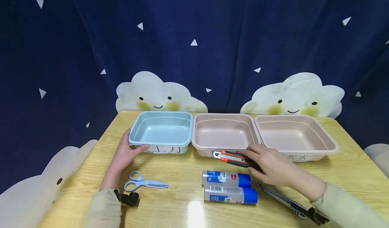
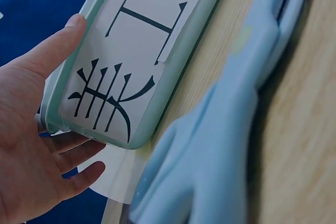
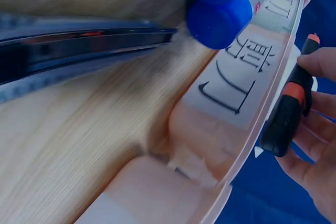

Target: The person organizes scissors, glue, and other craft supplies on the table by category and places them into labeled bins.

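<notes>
A black and orange utility knife [image 1: 238, 159] is pinched between the thumb and fingers of my right hand [image 1: 271, 164]. It hovers by the front rim of the middle pinkish bin [image 1: 226, 145]. In the right wrist view the knife [image 3: 288, 103] shows its dark handle end. At the far left, my left hand [image 1: 124, 152] holds the front left corner of the light blue bin [image 1: 161, 144], its thumb on the front rim and its fingers along the side. Blue scissors [image 1: 146, 183] lie on the table before that bin.
Two glue sticks [image 1: 226, 178] with blue caps lie side by side at the table's centre. A grey utility knife [image 1: 281, 198] lies under my right forearm. Another pinkish bin [image 1: 296, 138] with a paper label stands at the right. A dark blue curtain [image 1: 194, 62] hangs behind.
</notes>
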Available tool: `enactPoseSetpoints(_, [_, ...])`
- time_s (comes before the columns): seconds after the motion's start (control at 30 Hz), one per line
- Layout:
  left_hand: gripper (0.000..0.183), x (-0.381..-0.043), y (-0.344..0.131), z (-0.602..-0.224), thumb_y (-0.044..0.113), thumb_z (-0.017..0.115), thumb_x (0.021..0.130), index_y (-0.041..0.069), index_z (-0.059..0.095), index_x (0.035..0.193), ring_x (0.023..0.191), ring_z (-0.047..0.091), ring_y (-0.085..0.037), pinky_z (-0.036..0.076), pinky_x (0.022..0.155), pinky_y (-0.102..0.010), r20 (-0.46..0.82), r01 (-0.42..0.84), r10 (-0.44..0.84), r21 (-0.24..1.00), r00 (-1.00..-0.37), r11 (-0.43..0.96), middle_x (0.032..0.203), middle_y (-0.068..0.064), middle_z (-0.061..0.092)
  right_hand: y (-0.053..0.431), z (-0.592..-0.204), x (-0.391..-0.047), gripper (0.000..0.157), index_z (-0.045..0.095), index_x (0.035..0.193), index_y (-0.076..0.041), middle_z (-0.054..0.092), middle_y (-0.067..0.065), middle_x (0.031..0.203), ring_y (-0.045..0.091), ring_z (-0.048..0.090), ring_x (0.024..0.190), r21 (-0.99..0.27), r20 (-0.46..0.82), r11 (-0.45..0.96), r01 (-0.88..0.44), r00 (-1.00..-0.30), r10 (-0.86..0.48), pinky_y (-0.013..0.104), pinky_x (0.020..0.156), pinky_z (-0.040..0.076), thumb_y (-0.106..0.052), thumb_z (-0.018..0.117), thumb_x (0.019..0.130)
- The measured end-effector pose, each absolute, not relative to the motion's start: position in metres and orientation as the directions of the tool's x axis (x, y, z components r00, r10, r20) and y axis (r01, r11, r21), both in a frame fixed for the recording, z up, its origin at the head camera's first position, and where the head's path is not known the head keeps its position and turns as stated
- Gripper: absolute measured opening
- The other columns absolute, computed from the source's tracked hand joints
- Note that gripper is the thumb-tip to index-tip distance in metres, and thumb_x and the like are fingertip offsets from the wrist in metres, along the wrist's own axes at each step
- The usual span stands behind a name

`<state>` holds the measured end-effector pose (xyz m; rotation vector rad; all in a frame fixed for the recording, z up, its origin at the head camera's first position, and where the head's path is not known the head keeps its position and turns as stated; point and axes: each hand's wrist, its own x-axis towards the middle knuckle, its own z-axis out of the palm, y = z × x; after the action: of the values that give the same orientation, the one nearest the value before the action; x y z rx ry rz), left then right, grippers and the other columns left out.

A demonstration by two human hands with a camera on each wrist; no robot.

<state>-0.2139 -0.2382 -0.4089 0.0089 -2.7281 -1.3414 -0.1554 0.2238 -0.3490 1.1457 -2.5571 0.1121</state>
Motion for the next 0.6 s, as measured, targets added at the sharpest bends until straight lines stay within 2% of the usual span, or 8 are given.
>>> enactPoseSetpoints(0.27, [0.107, -0.215, -0.237, -0.408, 0.044, 0.072, 0.074, 0.009, 0.001, 0.147, 0.131, 0.025, -0.039, 0.023, 0.103, -0.055, 0.085, 0.036, -0.050, 0.787, -0.995, 0.616, 0.145, -0.022, 0.021, 0.196, -0.346, -0.177, 0.039, 0.063, 0.111, -0.009, 0.053, -0.002, 0.090, 0.007, 0.045, 0.072, -0.007, 0.351, 0.660, -0.752, -0.619, -0.702, 0.026, 0.062, 0.043, -0.025, 0.068, 0.076])
enactPoseSetpoints(0.6, [0.107, -0.215, -0.238, -0.407, 0.044, 0.071, 0.075, 0.007, 0.000, 0.146, 0.131, 0.025, -0.039, 0.023, 0.103, -0.054, 0.084, 0.039, -0.046, 0.790, -0.995, 0.612, 0.145, -0.023, 0.021, 0.164, -0.344, -0.204, 0.038, 0.063, 0.112, -0.008, 0.060, 0.004, 0.097, 0.014, 0.055, 0.082, -0.057, 0.390, 0.645, -0.762, -0.611, -0.688, 0.032, 0.071, 0.047, -0.022, 0.069, 0.077])
